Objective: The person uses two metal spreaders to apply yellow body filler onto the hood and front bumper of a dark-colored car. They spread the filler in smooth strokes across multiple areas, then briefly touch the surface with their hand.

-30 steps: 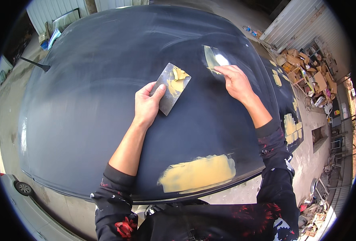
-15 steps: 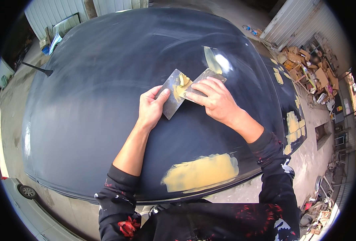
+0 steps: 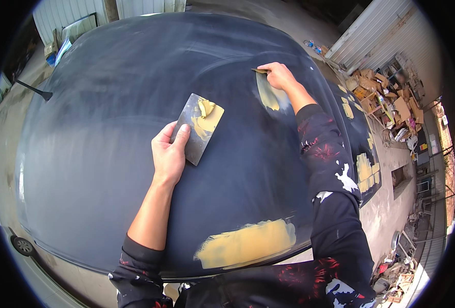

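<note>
On the car roof [image 3: 109, 128], left hand [image 3: 168, 154] pinches the upright-slanting board [image 3: 196, 128]; right hand [image 3: 279, 76] grips the spreader [image 3: 261, 71].

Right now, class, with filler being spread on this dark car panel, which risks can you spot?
The left hand rests a metal board loaded with yellow filler on the curved dark panel; it may slide or smear. The right hand reaches far with its spreader, so the streak may go on unevenly.

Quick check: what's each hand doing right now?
Left hand: holds a flat metal board carrying yellow filler, resting on the dark car roof.
Right hand: closed on a spreader, over a filler streak.
</note>
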Tool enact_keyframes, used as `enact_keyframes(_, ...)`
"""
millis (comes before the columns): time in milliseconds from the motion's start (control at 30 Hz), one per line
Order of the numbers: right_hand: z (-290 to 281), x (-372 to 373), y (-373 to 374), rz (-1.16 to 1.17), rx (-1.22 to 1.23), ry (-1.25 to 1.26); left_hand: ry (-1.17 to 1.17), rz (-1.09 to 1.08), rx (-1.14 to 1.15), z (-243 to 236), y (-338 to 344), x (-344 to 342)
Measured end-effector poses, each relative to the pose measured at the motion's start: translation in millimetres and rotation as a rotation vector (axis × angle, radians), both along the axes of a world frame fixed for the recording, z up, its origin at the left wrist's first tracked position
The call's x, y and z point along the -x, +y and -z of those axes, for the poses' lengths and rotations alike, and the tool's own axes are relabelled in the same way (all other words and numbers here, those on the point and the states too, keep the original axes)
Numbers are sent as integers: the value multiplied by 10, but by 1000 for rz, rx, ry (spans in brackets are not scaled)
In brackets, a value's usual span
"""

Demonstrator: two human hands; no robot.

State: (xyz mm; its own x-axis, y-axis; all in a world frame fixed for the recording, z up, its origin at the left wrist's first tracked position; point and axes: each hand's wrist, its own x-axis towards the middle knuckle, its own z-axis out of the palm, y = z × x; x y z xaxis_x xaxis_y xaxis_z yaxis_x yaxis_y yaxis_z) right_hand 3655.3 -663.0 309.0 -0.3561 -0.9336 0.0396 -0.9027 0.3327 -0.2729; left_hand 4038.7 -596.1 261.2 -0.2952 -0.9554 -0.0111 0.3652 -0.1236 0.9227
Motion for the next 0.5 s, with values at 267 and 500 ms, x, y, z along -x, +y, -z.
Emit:
enact_keyframes(267, -8, -156, 63, -80, -55, 73, -3, -1, 31, 6, 7, -8)
enact_keyframes(500, -64, -421, 671, -177, -129, 57, -21, 2, 17, 9, -11, -7)
